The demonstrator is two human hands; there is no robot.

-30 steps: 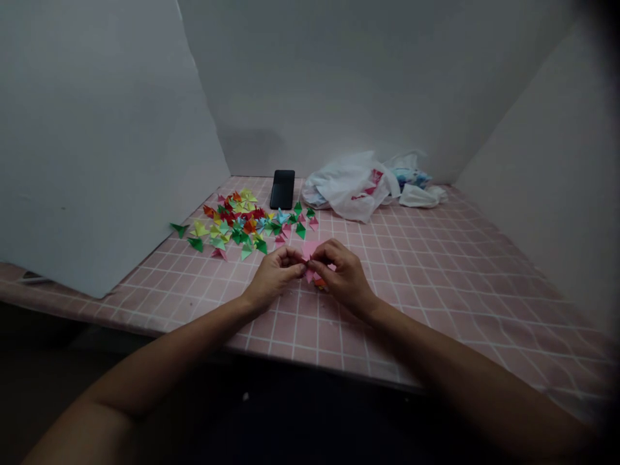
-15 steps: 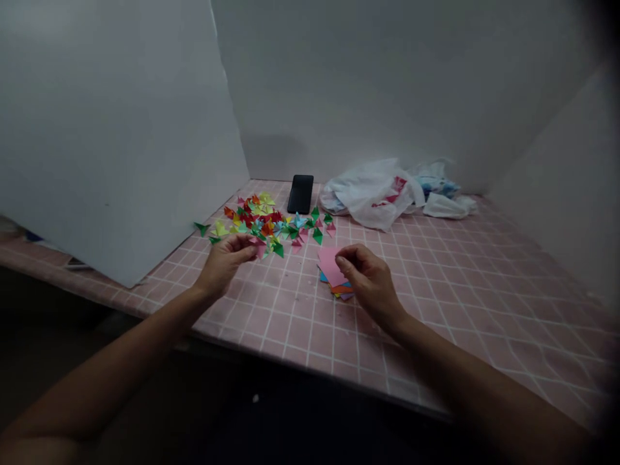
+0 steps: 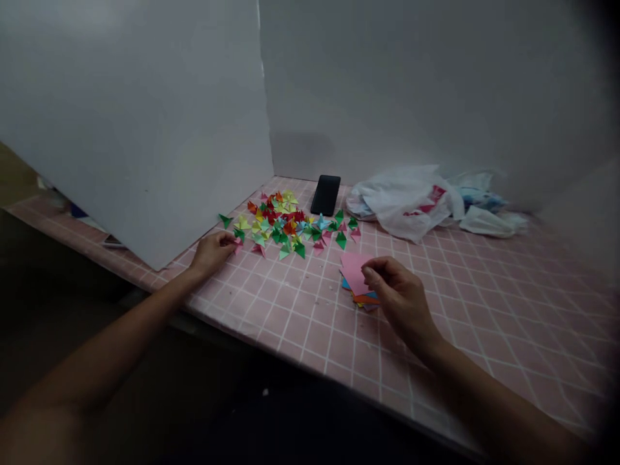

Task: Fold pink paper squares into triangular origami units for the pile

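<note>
At the left side of the table, my left hand (image 3: 212, 254) is closed with its fingertips on a small pink origami crane (image 3: 238, 245), at the near left edge of a spread of folded paper cranes (image 3: 289, 227) in red, yellow, green, blue and pink. My right hand (image 3: 402, 300) hovers at the right side of a stack of square coloured paper (image 3: 352, 271), pink sheet on top. Its thumb and forefinger are pinched together, and nothing shows between them. Blue, orange and yellow edges stick out under the pink sheet.
A black phone (image 3: 326, 195) lies behind the cranes. White plastic bags (image 3: 407, 200) rest at the back right. A pale upright panel (image 3: 159, 161) borders the left, and a wall rises behind. Pink tiled-pattern covering (image 3: 300, 316) covers the table up to its front edge.
My left hand has moved left and down to the table with the pink crane. My right hand stays beside the paper stack. The view has turned slightly left.
</note>
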